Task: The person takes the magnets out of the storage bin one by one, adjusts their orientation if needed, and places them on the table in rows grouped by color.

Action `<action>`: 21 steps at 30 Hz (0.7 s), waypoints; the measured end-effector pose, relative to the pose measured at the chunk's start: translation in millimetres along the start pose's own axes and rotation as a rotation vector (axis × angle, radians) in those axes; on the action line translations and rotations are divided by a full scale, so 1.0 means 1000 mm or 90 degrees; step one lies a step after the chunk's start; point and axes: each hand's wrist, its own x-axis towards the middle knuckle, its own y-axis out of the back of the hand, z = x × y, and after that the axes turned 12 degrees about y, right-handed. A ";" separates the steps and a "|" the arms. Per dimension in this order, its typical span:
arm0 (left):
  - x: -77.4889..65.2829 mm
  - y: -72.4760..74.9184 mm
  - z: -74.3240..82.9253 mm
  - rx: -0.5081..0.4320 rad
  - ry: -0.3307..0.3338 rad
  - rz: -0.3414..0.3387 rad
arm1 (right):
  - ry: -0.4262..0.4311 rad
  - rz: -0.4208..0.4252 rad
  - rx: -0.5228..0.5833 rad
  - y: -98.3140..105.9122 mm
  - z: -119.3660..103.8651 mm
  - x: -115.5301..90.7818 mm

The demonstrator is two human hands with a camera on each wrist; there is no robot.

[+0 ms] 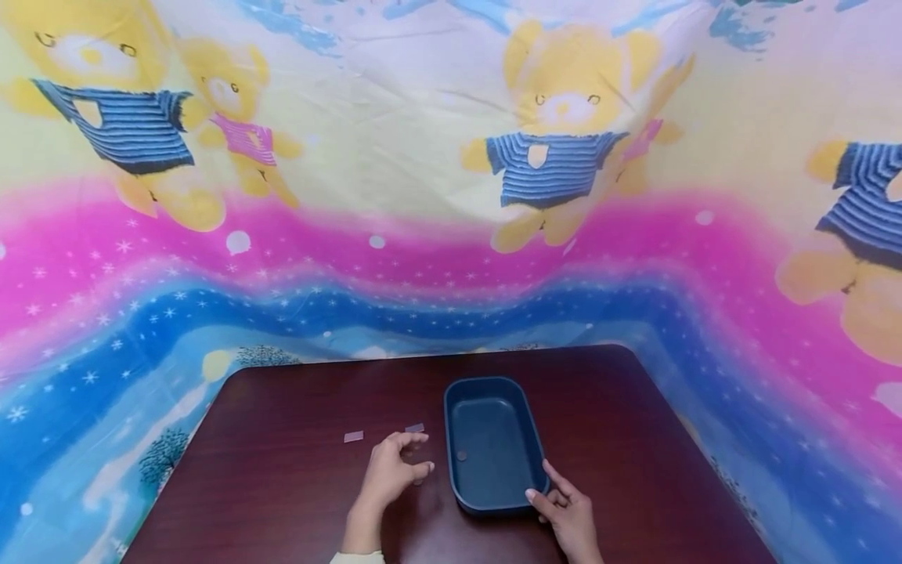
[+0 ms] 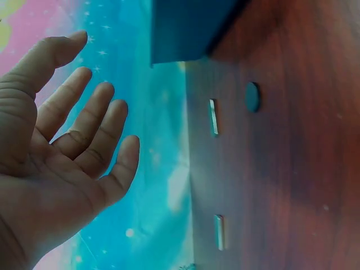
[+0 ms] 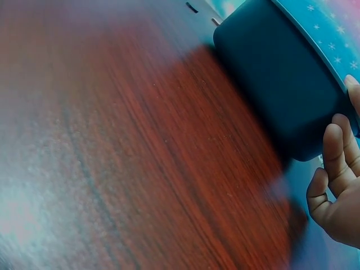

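Note:
A dark blue rectangular tray [image 1: 493, 439] with rounded corners sits on the table, a small brown round piece [image 1: 461, 455] inside it near the left wall. At the tray's near right corner my right hand [image 1: 569, 513] grips the rim, thumb on top and fingers against the outer wall. My left hand [image 1: 389, 470] hovers left of the tray, fingers loosely bent and holding nothing. Two small pale rectangular pieces, a left one [image 1: 354, 436] and a right one [image 1: 416, 428], lie just beyond it. The left wrist view also shows a dark round disc [image 2: 252, 97] on the table.
The dark red-brown wooden table [image 1: 296, 407] has rounded far corners. A colourful cloth [image 1: 395, 172] printed with bears hangs behind and along the sides of it.

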 end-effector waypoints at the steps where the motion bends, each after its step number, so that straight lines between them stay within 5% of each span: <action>1: 0.000 0.000 0.002 -0.005 -0.002 -0.004 | 0.000 0.002 0.000 0.000 0.000 0.000; 21: 0.011 -0.015 0.050 -0.046 -0.029 -0.088 | 0.008 0.001 0.001 0.000 0.000 -0.001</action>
